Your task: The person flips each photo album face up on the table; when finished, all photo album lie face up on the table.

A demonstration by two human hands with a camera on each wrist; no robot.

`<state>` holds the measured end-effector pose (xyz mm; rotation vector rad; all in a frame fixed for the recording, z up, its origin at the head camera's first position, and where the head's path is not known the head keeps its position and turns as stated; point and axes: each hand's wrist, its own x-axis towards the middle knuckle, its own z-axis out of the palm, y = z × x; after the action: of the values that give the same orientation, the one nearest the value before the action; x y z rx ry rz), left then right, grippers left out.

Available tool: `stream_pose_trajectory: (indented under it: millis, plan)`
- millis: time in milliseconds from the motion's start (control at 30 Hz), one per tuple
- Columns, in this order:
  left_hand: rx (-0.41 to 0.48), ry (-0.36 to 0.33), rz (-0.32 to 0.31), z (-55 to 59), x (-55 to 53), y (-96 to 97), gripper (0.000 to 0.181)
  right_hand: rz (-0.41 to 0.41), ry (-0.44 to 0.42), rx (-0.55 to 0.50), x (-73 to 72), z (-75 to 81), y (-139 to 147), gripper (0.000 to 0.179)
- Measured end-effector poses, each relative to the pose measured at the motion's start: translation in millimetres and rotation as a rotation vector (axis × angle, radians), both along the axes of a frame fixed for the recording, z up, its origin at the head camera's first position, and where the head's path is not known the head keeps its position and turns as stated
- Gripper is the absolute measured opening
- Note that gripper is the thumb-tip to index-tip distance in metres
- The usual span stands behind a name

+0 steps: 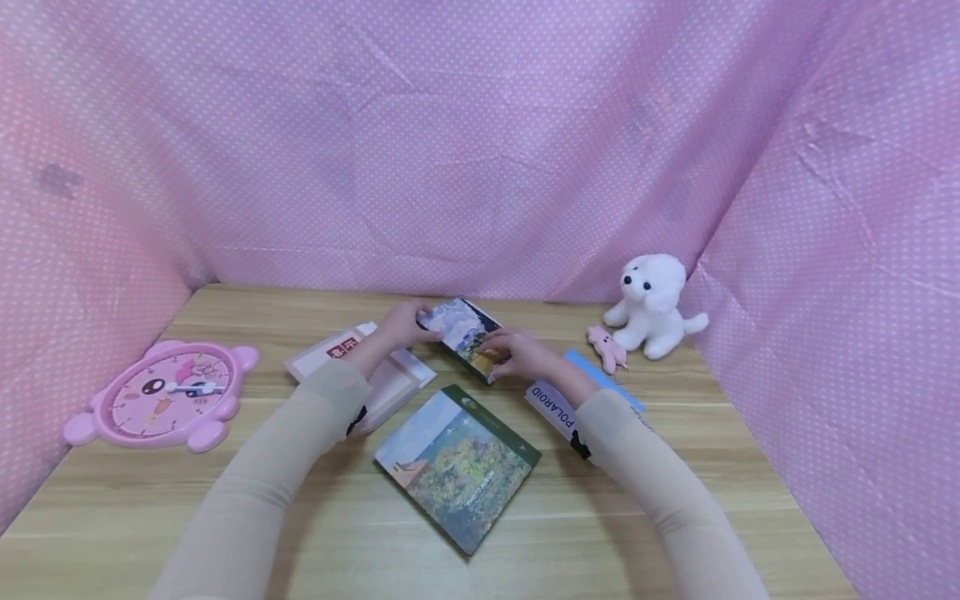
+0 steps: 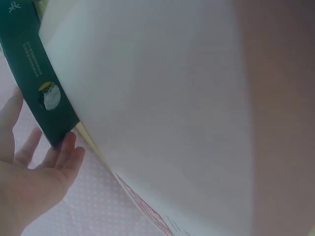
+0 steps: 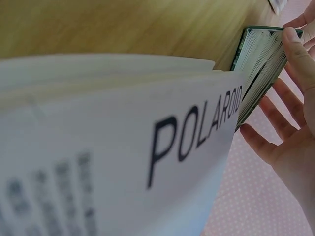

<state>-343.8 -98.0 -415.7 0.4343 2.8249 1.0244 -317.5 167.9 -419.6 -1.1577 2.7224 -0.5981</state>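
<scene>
A small photo album (image 1: pixel 459 327) with a painted landscape cover is held by both hands near the back middle of the table. My left hand (image 1: pixel 408 323) grips its left end. In the left wrist view, fingers of the left hand (image 2: pixel 42 172) are at the lower end of its dark green spine (image 2: pixel 37 73). My right hand (image 1: pixel 517 352) holds the near right end, its fingers over the cover. The right wrist view shows the album's page edges (image 3: pixel 263 59) with the right thumb (image 3: pixel 291 42) at a corner. A larger album marked PHOTO ALBUM (image 1: pixel 457 467) lies in front.
Beneath my left forearm lies a pale album with a red label (image 1: pixel 343 348). A POLAROID album (image 1: pixel 551 407) and a blue item (image 1: pixel 588 367) sit by my right forearm. A pink clock (image 1: pixel 168 396) lies left; a white plush dog (image 1: pixel 652 304) and small pink toy (image 1: pixel 606 348) stand right.
</scene>
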Motion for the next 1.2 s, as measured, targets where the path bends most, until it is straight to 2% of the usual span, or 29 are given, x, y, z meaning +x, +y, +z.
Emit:
stream_pose_trajectory:
  millis: [133, 333, 500, 600, 767, 900, 1100, 1200]
  plan:
    - [-0.018, -0.004, -0.031, -3.5, -2.5, -3.7, 0.054, 0.010, 0.012, 0.005, -0.6, -0.6, -0.8, 0.052]
    - [-0.030, 0.021, -0.119, -5.2, -6.0, -11.9, 0.049, 0.010, 0.002, 0.031, 0.0, -1.6, -3.2, 0.054]
    - [-0.028, -0.036, -0.167, 0.2, -0.7, -17.8, 0.051, 0.013, -0.006, 0.043, 3.0, -1.2, -5.8, 0.056]
    - [-0.064, -0.034, -0.193, 2.8, 2.5, -19.2, 0.054, 0.026, -0.009, 0.044, 5.9, 0.0, -5.8, 0.055]
    - [-0.157, 0.035, -0.245, 4.9, 5.0, -19.9, 0.059, 0.051, -0.034, 0.016, 9.2, 3.2, -2.8, 0.053]
    - [-0.178, 0.075, -0.268, 9.1, 9.0, -18.8, 0.062, 0.055, -0.046, -0.008, 13.7, 9.8, 0.5, 0.053]
    - [-0.217, 0.176, -0.341, 12.8, 23.0, -16.4, 0.062, 0.079, -0.030, -0.016, 29.7, 26.2, 6.1, 0.056]
    - [-0.220, 0.203, -0.365, 12.4, 31.6, -15.9, 0.062, 0.088, -0.027, -0.023, 38.0, 31.4, 11.0, 0.057]
